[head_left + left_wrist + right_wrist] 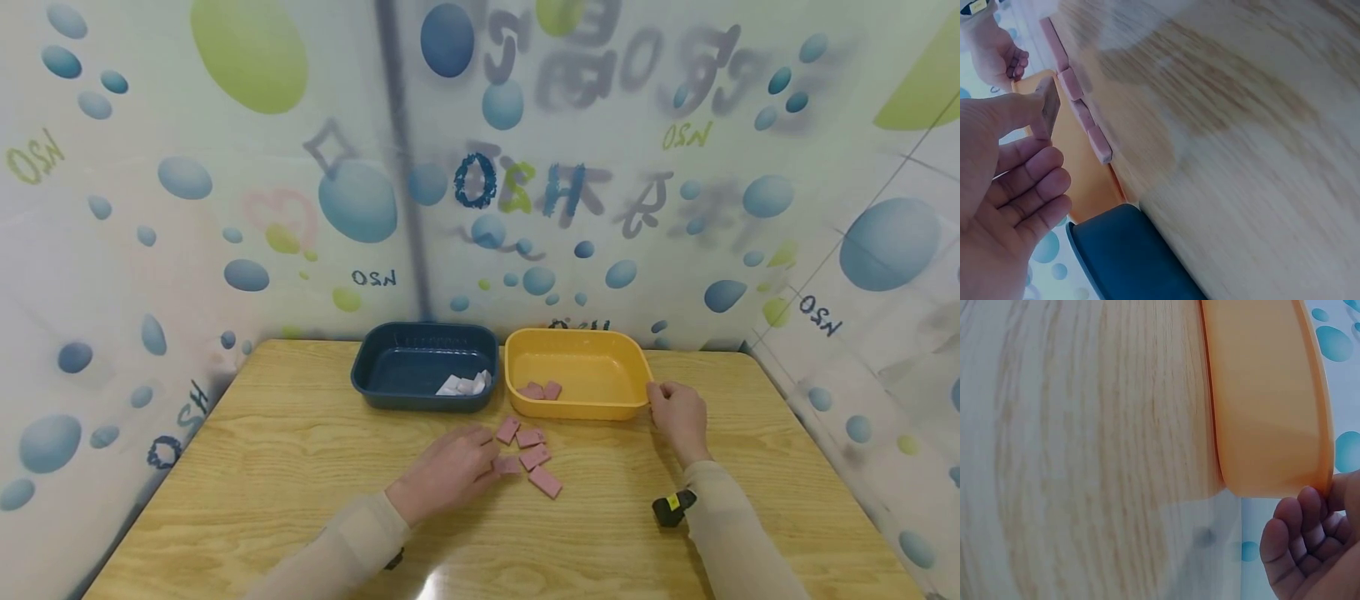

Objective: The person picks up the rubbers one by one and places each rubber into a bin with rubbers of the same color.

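Observation:
My left hand [448, 468] is over the middle of the wooden table and pinches a small pink rectangular block [1052, 109] between thumb and index finger. The other fingers are loosely bent in the left wrist view. Just beyond that hand lie several more pink blocks [535, 457], flat on the table in a loose cluster. My right hand [681, 418] grips the right end of the yellow bin [577, 411] by its rim, thumb and fingertips meeting there in the right wrist view. Some pink blocks [552, 390] are inside the yellow bin, at its left.
A dark blue bin [420, 402] stands left of the yellow one, with several white blocks [465, 385] in its right front corner. Both bins are near the back edge of the table [300, 450]. Behind rises a patterned curtain [300, 250].

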Demonstrator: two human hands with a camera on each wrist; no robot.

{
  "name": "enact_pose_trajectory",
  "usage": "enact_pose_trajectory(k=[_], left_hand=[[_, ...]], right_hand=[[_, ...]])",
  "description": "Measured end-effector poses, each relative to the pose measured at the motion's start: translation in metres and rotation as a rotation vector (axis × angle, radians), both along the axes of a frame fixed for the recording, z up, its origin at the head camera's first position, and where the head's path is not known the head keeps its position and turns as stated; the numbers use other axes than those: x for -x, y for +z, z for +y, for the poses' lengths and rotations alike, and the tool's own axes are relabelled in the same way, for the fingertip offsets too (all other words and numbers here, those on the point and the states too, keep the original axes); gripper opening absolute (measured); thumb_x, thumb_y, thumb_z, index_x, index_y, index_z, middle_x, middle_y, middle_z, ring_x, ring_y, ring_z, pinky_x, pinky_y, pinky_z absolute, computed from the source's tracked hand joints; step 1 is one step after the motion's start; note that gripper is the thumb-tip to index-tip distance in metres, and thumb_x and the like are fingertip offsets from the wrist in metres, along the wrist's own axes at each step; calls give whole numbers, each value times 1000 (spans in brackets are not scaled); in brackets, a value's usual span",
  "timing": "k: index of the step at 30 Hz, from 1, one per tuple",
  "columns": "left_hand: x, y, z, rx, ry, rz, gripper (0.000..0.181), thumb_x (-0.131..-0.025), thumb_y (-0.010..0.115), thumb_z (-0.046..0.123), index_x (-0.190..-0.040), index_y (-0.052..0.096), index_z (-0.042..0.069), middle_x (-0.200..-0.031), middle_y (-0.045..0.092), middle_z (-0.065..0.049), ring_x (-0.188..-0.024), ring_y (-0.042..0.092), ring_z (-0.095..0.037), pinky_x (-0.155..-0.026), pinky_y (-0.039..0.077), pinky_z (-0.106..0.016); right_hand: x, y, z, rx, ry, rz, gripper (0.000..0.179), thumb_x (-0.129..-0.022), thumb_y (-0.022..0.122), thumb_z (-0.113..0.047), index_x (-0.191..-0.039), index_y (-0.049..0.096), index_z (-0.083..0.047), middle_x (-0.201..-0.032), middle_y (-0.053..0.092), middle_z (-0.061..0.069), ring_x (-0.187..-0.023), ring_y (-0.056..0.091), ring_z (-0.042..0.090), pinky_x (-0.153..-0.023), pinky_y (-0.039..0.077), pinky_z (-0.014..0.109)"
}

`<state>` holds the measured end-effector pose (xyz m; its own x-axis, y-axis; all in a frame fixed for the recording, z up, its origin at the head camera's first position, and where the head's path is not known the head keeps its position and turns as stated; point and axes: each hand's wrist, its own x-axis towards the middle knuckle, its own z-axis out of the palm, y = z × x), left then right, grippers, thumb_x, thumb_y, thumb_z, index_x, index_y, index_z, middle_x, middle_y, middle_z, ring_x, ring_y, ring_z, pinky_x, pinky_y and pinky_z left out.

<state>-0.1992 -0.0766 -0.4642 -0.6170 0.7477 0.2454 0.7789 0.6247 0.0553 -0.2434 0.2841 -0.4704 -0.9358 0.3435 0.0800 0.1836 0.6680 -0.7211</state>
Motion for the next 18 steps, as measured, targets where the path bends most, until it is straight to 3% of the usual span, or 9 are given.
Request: enact_pose_trajectory(k=[7,13,18], left_hand=[[0,0,5,-73,12,81,14,-96,75,27,-94,70,13,-81,57,5,-74,51,-11,-66,47,-26],[1,4,12,-114,21,106,40,-96,75,27,-127,68,3,-102,70,-1,-91,63,-16,-85,54,-31],[3,5,20,-127,30,133,34,-92,79,26,-117,71,4,-105,69,-3,-93,62,-17,-85,54,-30]], right_hand=[[1,-1,1,3,1,-3,40,-105,47,-27,-78,62,0,-63,54,4,-64,50,22,-56,40,30],[1,-2,0,4,-1,0,40,-105,49,-27,-74,59,-4,-61,51,3,-61,47,21,-55,38,29],[1,-2,1,8,3,0,40,-105,48,-26,-74,59,-4,-61,51,3,-61,48,21,-54,38,29]])
